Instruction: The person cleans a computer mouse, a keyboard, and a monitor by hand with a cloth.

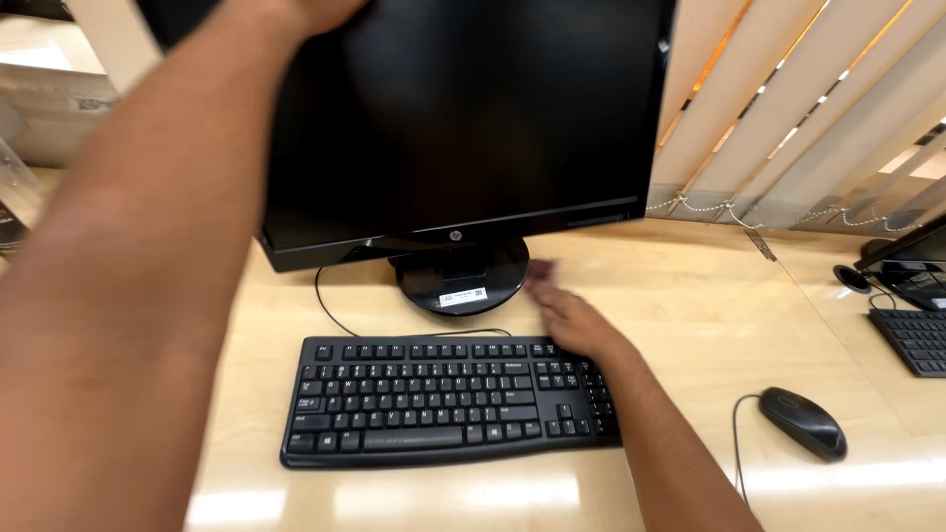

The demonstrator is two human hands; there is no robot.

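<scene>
Head view, looking down at a pale wooden desk [690, 296].

Black flat-panel monitor [463, 118] stands at 12 o'clock, screen dark, tilted so its bottom edge slopes from lower left to upper right. It sits on a round glossy black base [461, 281] with a white sticker.

Left hand [315, 12] is at the monitor's top-left corner, at 11 o'clock, forearm filling the left of the view. Most of the hand is cut off by the frame edge, so finger state cannot be told. It probably steadies or tips the screen, which would fit the tilt.

Right hand [567, 310] hovers low at centre, just right of the base and above the back right corner of a black wired keyboard [448, 399]. It is motion-blurred; fingers look loosely extended toward the base, gripping nothing.

Keyboard lies at 6 o'clock, square to the desk edge, its thin black cable [335, 310] looping back under the monitor.

Black wired mouse [803, 422] at 4 o'clock, well apart from both hands.

Beige vertical blinds [788, 118] at 2 o'clock. A second black keyboard [912, 340] at 3 o'clock.
</scene>
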